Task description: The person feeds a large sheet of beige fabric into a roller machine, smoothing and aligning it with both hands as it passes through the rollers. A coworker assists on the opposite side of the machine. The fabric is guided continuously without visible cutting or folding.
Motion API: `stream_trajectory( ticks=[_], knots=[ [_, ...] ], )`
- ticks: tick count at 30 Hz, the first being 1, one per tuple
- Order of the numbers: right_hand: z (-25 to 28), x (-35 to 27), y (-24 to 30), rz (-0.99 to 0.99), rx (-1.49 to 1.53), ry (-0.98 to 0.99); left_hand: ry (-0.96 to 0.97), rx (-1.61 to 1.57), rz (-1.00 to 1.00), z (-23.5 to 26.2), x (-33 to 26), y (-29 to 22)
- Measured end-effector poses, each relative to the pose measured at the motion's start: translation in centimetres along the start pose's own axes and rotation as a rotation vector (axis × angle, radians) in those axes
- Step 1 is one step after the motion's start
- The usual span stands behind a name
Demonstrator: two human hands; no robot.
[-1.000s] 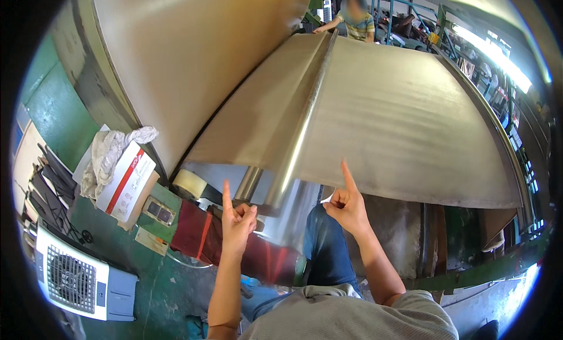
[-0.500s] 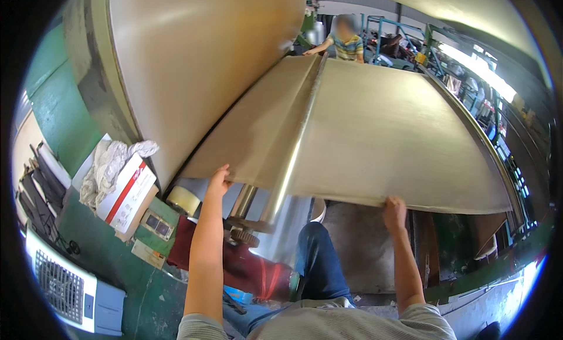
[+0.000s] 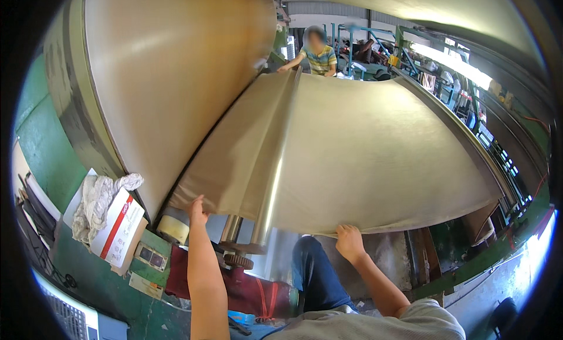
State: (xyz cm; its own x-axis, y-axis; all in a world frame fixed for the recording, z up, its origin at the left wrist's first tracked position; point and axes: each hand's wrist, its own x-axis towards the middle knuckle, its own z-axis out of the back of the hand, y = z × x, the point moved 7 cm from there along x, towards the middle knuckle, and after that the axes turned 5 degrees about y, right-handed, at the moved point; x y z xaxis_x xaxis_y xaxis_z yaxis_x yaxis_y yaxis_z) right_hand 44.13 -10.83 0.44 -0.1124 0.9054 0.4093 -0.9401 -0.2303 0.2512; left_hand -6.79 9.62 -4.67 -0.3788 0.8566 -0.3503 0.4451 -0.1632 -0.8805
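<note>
A wide tan sheet of cloth point(image 3: 375, 158) runs from beside the big smooth drum on the left, across a shiny metal roller point(image 3: 274, 164), to a rail on the right. My left hand point(image 3: 198, 211) grips the near edge left of the roller, where the cloth wrinkles slightly. Right of the roller, my right hand point(image 3: 349, 242) pinches the same edge, fingers on top; its thumb is mostly hidden. At the far end stands a co-worker point(image 3: 319, 57), one hand reaching to the cloth near the drum.
The drum point(image 3: 176, 76) towers at left. A gear point(image 3: 238, 261) sits at the roller's near end, above dark red cloth point(image 3: 252, 290). A box with rags point(image 3: 120, 228) and a switch box point(image 3: 151, 256) lie at left. The metal rail point(image 3: 463, 123) borders the right.
My right hand has moved left along the cloth's near edge, towards the roller, and the edge now sags in a curve. My left hand stays at its part of the edge. The view has shifted.
</note>
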Motion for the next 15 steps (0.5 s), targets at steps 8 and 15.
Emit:
stream_trajectory(
  ticks=[8,15],
  knots=[
    [5.5,9.8,-4.1,-0.318,0.311,-0.145,-0.265,0.034,-0.063,1.7,-0.2,-1.0],
    [5.4,4.6,1.1,0.123,0.013,0.078,-0.344,-0.032,-0.109,5.1,0.3,-1.9]
  ],
)
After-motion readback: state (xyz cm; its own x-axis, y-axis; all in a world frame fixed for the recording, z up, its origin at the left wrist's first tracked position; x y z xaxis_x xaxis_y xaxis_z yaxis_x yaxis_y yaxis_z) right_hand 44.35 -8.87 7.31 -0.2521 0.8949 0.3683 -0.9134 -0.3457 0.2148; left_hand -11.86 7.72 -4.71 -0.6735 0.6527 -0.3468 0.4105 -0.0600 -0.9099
